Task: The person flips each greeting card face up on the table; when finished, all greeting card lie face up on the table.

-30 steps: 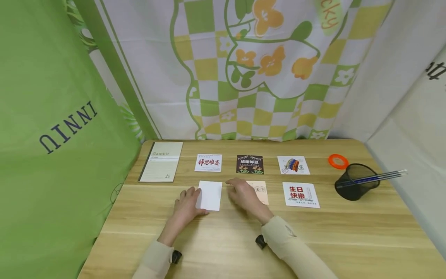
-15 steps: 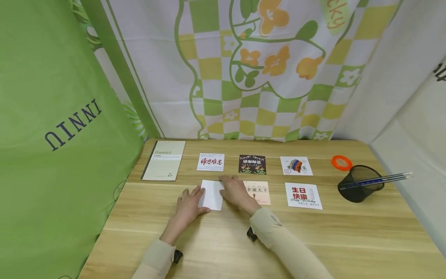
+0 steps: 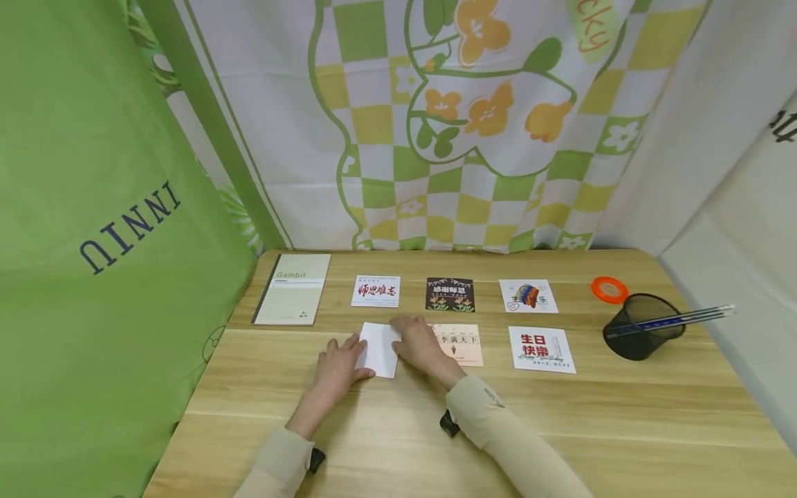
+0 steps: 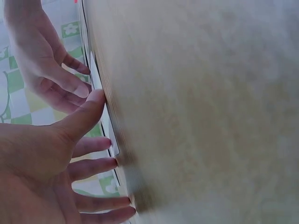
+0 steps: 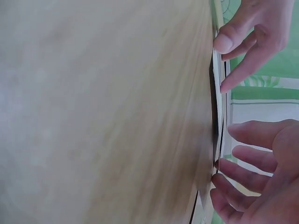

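Note:
A blank white square card point(image 3: 378, 351) lies on the wooden table between the two hands. My left hand point(image 3: 336, 370) touches its left side, the thumb at the near left corner. In the left wrist view, the fingers of the left hand point(image 4: 60, 163) are spread and fairly straight, their tips by the card and the tabletop. My right hand point(image 3: 423, 346) rests at the card's right edge, fingertips near the far right corner. Its fingers point(image 5: 243, 172) look loosely bent in the right wrist view. A peach printed card point(image 3: 465, 346) is partly covered by the right hand.
Behind lie a red-lettered card point(image 3: 376, 291), a dark flowered card point(image 3: 450, 294) and a colourful card point(image 3: 528, 296). A birthday card point(image 3: 542, 349) sits right. A notebook point(image 3: 292, 289) lies left; an orange ring point(image 3: 609, 290) and mesh pencil cup point(image 3: 635, 339) stand right.
My right hand has moved left to the white card's right edge, uncovering more of the peach card. The left hand has stayed at the card's left side.

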Demonstrator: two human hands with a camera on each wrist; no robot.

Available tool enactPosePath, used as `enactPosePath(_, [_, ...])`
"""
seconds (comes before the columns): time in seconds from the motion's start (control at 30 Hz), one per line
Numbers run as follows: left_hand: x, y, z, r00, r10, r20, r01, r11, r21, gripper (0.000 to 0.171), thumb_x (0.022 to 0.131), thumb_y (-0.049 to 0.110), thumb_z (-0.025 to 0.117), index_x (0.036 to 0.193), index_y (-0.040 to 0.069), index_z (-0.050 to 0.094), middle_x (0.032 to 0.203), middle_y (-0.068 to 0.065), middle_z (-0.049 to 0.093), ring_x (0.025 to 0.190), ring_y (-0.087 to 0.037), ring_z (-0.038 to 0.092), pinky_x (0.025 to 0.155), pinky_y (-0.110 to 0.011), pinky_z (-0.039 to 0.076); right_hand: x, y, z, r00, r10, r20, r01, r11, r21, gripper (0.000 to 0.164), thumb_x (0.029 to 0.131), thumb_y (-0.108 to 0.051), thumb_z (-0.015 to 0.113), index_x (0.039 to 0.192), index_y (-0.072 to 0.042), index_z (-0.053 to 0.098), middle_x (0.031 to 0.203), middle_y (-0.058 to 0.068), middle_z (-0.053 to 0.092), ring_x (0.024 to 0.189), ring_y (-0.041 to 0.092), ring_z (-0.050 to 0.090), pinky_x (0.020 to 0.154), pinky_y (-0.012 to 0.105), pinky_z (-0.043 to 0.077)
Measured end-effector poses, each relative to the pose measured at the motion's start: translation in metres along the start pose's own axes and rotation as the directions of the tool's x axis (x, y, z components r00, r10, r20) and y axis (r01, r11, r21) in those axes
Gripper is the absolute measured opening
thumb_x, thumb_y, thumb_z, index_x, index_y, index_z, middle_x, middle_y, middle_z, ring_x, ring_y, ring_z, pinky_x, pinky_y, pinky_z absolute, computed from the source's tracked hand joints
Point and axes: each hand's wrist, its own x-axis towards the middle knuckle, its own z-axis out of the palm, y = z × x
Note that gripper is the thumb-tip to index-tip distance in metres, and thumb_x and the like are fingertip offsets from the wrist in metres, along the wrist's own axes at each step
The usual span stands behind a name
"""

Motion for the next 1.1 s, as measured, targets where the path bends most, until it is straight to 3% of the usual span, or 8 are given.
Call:
enactPosePath(0.2, [-0.003, 0.003, 0.001, 0.998, 0.055, -0.007, -0.055, 0.998, -0.012, 0.06, 0.077, 0.04, 0.074, 0.127, 0.009, 0.062, 0.135, -0.017, 0.054, 0.107, -0.041, 0.054, 0.079, -0.057, 0.051, 0.002, 0.002, -0.005, 0.998, 0.058, -0.003, -0.057, 0.996, 0.07, 0.036, 0.082, -0.001, 0.071, 0.117, 0.001, 0.064, 0.104, 0.014, 0.061, 0.093, 0.027, 0.058, 0.083, 0.041, 0.051])
enactPosePath(0.43, [-0.006, 0.002, 0.003, 0.994, 0.107, -0.013, -0.107, 0.993, -0.044, 0.062, 0.073, 0.037, 0.078, 0.126, 0.01, 0.063, 0.135, -0.016, 0.055, 0.11, -0.043, 0.053, 0.079, -0.058, 0.05, 0.003, 0.005, -0.013, 0.996, 0.085, -0.011, -0.083, 0.989, 0.125, 0.03, 0.081, 0.003, 0.071, 0.11, 0.003, 0.066, 0.095, 0.012, 0.063, 0.084, 0.021, 0.059, 0.078, 0.035, 0.052])
enactPosePath(0.8, [-0.011, 0.006, 0.001, 0.98, 0.196, -0.02, -0.196, 0.98, -0.021, 0.066, 0.072, 0.038, 0.08, 0.127, 0.006, 0.061, 0.126, -0.021, 0.059, 0.11, -0.04, 0.057, 0.077, -0.052, 0.052, 0.005, 0.005, -0.019, 0.988, 0.152, -0.023, -0.145, 0.971, 0.188, 0.027, 0.08, 0.005, 0.069, 0.107, 0.004, 0.067, 0.079, 0.004, 0.064, 0.07, 0.014, 0.057, 0.064, 0.026, 0.051])
enactPosePath(0.93, [-0.012, 0.005, 0.003, 0.977, 0.211, -0.04, -0.212, 0.977, -0.016, 0.058, 0.075, 0.034, 0.079, 0.123, 0.006, 0.063, 0.123, -0.019, 0.061, 0.109, -0.036, 0.058, 0.076, -0.051, 0.052, 0.004, 0.005, -0.022, 0.986, 0.165, -0.025, -0.156, 0.965, 0.209, 0.027, 0.079, 0.006, 0.069, 0.106, 0.005, 0.067, 0.078, 0.006, 0.063, 0.069, 0.014, 0.056, 0.063, 0.026, 0.05])
enactPosePath(1.1, [-0.013, 0.003, 0.001, 0.972, 0.204, -0.112, -0.209, 0.977, -0.031, 0.039, 0.076, 0.026, 0.079, 0.11, 0.007, 0.069, 0.11, -0.015, 0.069, 0.096, -0.032, 0.065, 0.069, -0.046, 0.054, 0.001, 0.009, -0.024, 0.994, 0.108, -0.023, -0.099, 0.965, 0.242, 0.026, 0.079, 0.007, 0.07, 0.105, 0.007, 0.067, 0.084, 0.01, 0.067, 0.075, 0.019, 0.061, 0.066, 0.027, 0.053])
